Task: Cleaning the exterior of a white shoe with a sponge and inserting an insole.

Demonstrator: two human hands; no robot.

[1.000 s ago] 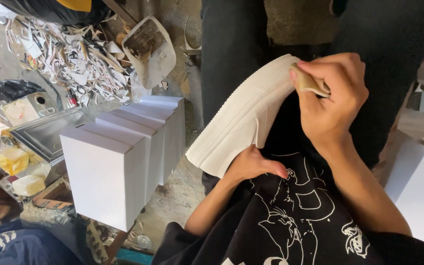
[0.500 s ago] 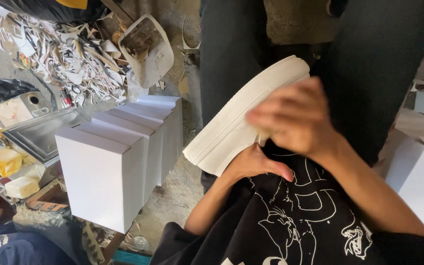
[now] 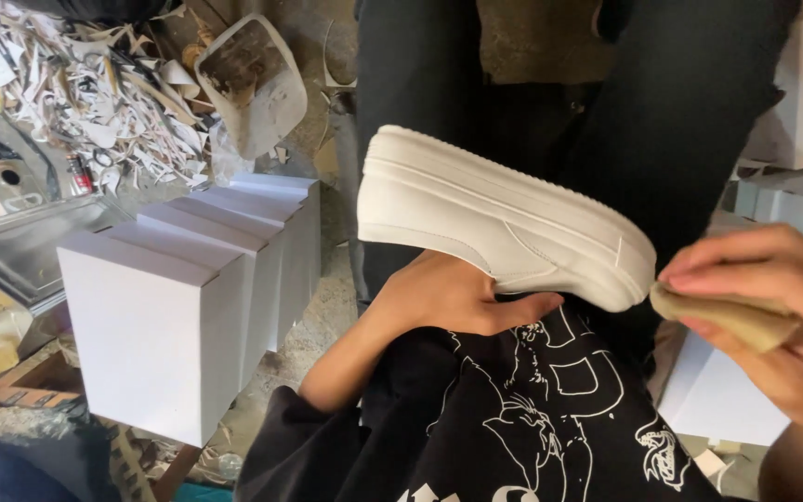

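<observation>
Holding the white shoe (image 3: 504, 218) from below, my left hand (image 3: 453, 296) has its fingers closed on the underside, thumb stretched along the lower edge of the sole. The shoe sits over my lap, above the black printed shirt (image 3: 532, 409), lying on its side with the thick ridged sole facing up and away from me. My right hand (image 3: 773, 316) pinches a tan rubbing block (image 3: 727, 316) between thumb and fingers, and the block's near tip touches the end of the shoe.

Half a second ago that hand was a blur across the middle of the shoe; a second ago it was high on the upper edge. Now it has come off to the right end. The shoe itself has turned, showing more of its side wall and lying flatter across the view.

To my left the row of white boxes (image 3: 188, 297) stands unchanged beside the scrap heap (image 3: 76, 84).
</observation>
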